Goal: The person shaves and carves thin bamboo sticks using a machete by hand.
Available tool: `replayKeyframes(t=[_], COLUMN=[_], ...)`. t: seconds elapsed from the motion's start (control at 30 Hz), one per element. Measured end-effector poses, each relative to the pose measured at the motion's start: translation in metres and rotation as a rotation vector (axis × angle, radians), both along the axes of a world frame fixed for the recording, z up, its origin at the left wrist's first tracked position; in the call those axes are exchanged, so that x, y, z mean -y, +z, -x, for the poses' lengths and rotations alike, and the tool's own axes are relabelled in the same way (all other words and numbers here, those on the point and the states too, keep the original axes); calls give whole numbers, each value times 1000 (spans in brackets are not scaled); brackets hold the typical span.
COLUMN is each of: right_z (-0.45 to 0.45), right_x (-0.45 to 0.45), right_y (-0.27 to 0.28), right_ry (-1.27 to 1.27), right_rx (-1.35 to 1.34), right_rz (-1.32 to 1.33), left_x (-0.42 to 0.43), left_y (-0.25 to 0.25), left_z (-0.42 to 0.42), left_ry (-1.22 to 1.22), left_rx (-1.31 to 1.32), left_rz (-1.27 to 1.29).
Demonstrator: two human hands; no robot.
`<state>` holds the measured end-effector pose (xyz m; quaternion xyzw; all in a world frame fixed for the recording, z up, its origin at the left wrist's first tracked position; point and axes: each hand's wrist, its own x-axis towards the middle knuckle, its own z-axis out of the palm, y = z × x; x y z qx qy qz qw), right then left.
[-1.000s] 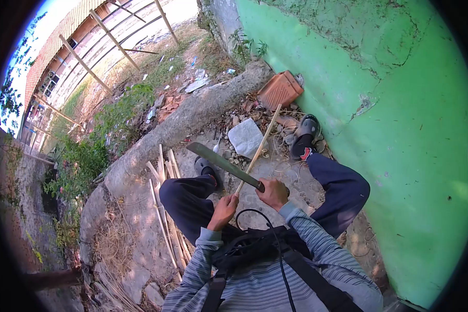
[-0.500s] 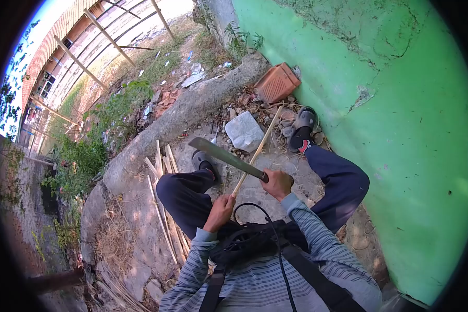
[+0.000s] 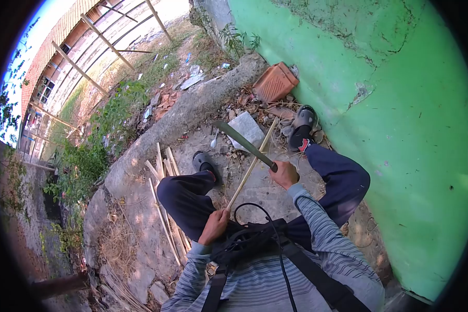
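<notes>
My right hand (image 3: 285, 174) is closed round the handle of a machete (image 3: 244, 143), whose long dark blade points up and left over the white block's edge. The blade crosses above a thin pale wooden strip (image 3: 250, 169). My left hand (image 3: 215, 226) grips the strip's near end beside my left knee. The strip's far end lies near the grey shoe by the wall. Beyond the blade, a white block (image 3: 246, 130) rests on the ground.
Several split strips (image 3: 166, 169) lie left of my left leg. A curved concrete ledge (image 3: 192, 112) runs behind the feet. An orange ribbed block (image 3: 276, 82) leans by the green wall (image 3: 400, 156). A black cable (image 3: 270, 223) hangs at my chest.
My left hand has drawn down and left with the strip. My right hand and the machete have shifted right, and the blade has turned to a steeper angle.
</notes>
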<state>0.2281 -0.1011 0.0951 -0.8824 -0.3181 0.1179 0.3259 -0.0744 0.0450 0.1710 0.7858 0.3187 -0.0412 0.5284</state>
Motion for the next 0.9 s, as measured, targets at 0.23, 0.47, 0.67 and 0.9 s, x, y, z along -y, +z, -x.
replayKeyframes(t=[0.23,0.47,0.67,0.9], right_z=[32,-7,9,2], right_x=[3,0,4,-4], right_y=[8,-8,-1,-8], right_ry=[149,64,120,134], right_rx=[1,-5,-14,-90], right_rz=[5,41,8,-1], left_x=[6,4,11,15], left_y=[9,23,40,30], left_z=[-3,27,31,51], left_ry=[33,46,73,91], left_rx=[-22,-29,-91,-121], left_rz=[76,131,184,175])
